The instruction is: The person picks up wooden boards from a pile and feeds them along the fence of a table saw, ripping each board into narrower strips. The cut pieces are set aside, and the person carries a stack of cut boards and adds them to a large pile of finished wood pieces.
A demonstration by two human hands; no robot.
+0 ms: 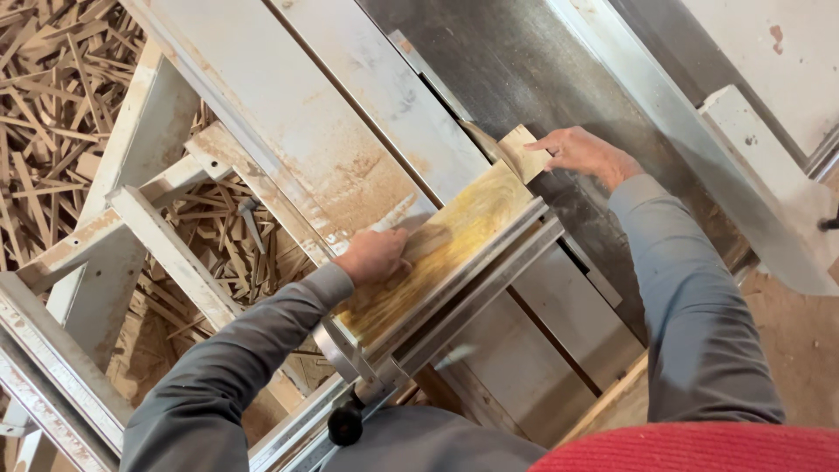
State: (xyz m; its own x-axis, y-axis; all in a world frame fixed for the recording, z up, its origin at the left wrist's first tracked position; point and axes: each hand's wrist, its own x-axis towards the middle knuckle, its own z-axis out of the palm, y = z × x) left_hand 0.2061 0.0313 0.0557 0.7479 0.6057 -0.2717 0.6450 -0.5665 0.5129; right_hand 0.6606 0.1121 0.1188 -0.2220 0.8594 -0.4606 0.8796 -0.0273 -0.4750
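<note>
Left hand (374,255) curled, knuckles up, pressing down on the near-left edge of the board (441,253); fingers bunched together, not wrapped around anything. Left arm comes in from bottom left, elbow bent, grey sleeve (236,367).

Board is yellowish wood, lying flat on the metal saw table (367,114), its long right edge up against the aluminium fence rail (472,280).

Right hand (584,153) reaches out further, arm nearly straight along the right side. Fingers extended and close together, tips resting on a small pale offcut (523,150) at the board's far end. Flat contact, not a pinch.

Offcut sits just beside the board's far end; can't tell if the two are joined or separate.

Black knob (345,424) at the near end of the rail. Heap of thin wood strips (52,105) on the floor to the left, under the frame.
</note>
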